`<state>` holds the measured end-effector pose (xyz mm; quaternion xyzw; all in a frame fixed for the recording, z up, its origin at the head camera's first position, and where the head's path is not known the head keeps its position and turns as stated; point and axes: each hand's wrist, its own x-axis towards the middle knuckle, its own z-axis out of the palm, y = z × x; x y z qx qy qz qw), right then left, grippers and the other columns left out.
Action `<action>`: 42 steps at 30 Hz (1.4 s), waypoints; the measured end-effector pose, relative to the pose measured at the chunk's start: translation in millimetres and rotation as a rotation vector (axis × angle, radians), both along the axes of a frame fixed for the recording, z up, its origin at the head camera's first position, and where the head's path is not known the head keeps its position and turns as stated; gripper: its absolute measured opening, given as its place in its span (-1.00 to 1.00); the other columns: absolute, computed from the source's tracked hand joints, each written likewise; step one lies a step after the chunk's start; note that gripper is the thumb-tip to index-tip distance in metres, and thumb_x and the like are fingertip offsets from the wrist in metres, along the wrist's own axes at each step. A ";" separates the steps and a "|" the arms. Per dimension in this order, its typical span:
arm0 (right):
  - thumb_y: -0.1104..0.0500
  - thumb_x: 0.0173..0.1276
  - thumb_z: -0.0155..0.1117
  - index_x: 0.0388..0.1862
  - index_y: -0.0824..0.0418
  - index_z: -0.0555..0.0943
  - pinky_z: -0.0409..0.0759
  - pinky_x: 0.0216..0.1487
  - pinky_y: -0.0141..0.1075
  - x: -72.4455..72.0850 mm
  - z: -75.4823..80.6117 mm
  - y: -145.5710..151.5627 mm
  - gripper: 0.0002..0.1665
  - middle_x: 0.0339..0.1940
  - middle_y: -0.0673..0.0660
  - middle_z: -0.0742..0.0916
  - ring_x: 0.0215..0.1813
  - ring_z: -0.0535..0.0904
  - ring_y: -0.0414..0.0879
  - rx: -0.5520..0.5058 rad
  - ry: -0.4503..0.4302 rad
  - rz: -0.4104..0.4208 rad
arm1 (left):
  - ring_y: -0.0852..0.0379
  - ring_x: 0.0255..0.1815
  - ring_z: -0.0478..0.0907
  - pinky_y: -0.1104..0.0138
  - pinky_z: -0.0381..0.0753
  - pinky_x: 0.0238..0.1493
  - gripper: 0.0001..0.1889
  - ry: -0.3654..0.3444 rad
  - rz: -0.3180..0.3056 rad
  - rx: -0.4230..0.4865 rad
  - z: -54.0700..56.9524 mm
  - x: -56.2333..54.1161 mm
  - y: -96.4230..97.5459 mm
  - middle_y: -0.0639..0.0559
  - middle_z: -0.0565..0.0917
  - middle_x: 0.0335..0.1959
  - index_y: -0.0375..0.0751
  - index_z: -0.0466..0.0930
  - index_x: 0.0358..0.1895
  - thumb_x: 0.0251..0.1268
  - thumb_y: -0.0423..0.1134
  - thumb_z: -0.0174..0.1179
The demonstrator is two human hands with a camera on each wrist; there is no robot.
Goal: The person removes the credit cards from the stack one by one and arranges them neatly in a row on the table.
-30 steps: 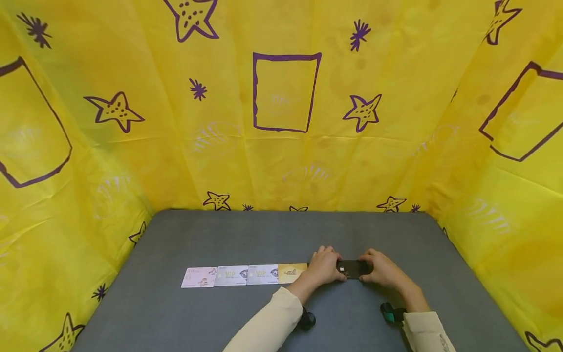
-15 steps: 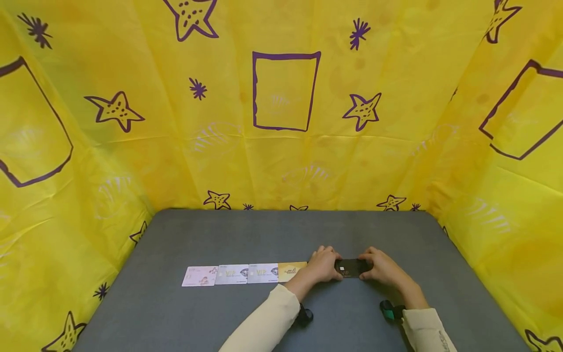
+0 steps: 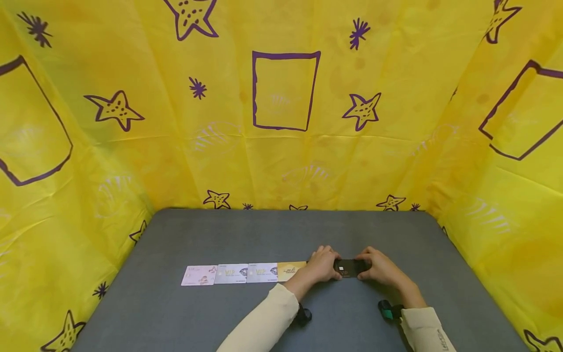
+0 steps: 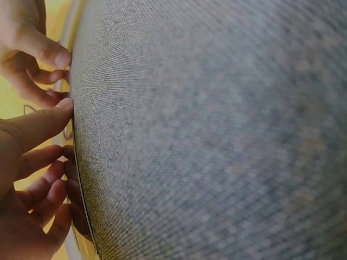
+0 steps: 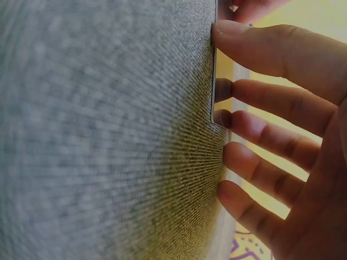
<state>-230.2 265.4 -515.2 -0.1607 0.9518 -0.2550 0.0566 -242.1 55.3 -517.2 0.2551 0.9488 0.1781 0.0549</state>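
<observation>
A black VIP card (image 3: 350, 268) with a small chip mark lies flat at the right of a row of cards. Its right end is held by my right hand (image 3: 381, 268), thumb (image 5: 233, 28) at the near edge and fingertips (image 5: 234, 89) on or past the top face. My left hand (image 3: 322, 265) is at its left end, thumb (image 4: 64, 104) on the near edge and fingers reaching over the top. Just left of that hand is a gold card (image 3: 290, 271), partly hidden by the wrist. Whatever lies under the left palm is hidden.
Two white VIP cards (image 3: 231, 274) and a pink-white card (image 3: 198, 275) continue the row leftward, edge to edge. The table has a grey cloth top (image 3: 281, 318). A yellow curtain (image 3: 281, 161) with purple drawings surrounds the back and sides.
The black card has slid very slightly left, and both hands have moved along with it. The other visible cards keep their places in the row.
</observation>
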 end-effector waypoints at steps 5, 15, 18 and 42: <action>0.17 -0.07 0.60 0.01 0.29 0.67 0.47 -0.09 -0.11 0.6 3.1 -1.2 -0.40 -0.16 0.11 0.55 -0.12 0.49 -0.01 -0.024 -0.030 -0.039 | 0.15 -0.13 0.38 0.37 0.29 -0.20 -0.47 0.010 0.030 -0.003 0.8 -0.3 -0.5 0.10 0.55 -0.14 0.04 0.66 0.04 -0.08 0.05 0.51; 0.13 -0.06 0.59 0.00 0.29 0.68 0.44 -0.18 -0.20 0.2 3.8 1.5 -0.41 -0.23 0.11 0.54 -0.22 0.47 -0.05 -0.035 -0.004 -0.004 | 0.16 -0.12 0.39 0.36 0.29 -0.19 -0.47 0.004 0.022 -0.012 0.7 0.6 -1.0 0.12 0.55 -0.14 0.06 0.65 0.06 -0.06 0.07 0.49; 0.15 -0.06 0.59 0.03 0.26 0.68 0.42 -0.15 -0.20 -0.1 2.2 0.3 -0.40 -0.20 0.11 0.54 -0.19 0.46 -0.05 -0.037 -0.037 -0.033 | 0.15 -0.13 0.39 0.36 0.29 -0.20 -0.47 0.005 0.016 -0.013 1.1 0.9 -1.3 0.12 0.55 -0.15 0.04 0.66 0.06 -0.05 0.06 0.49; 0.10 0.26 0.38 0.02 0.29 0.65 0.45 -0.15 -0.17 4.9 -1.4 1.0 -0.60 -0.18 0.14 0.59 -0.18 0.49 -0.06 -0.081 0.014 -0.051 | 0.10 0.01 0.46 0.29 0.38 0.01 -0.52 -0.015 -0.045 0.145 -0.8 5.3 -24.7 0.04 0.59 -0.04 -0.03 0.64 0.10 0.07 -0.06 0.43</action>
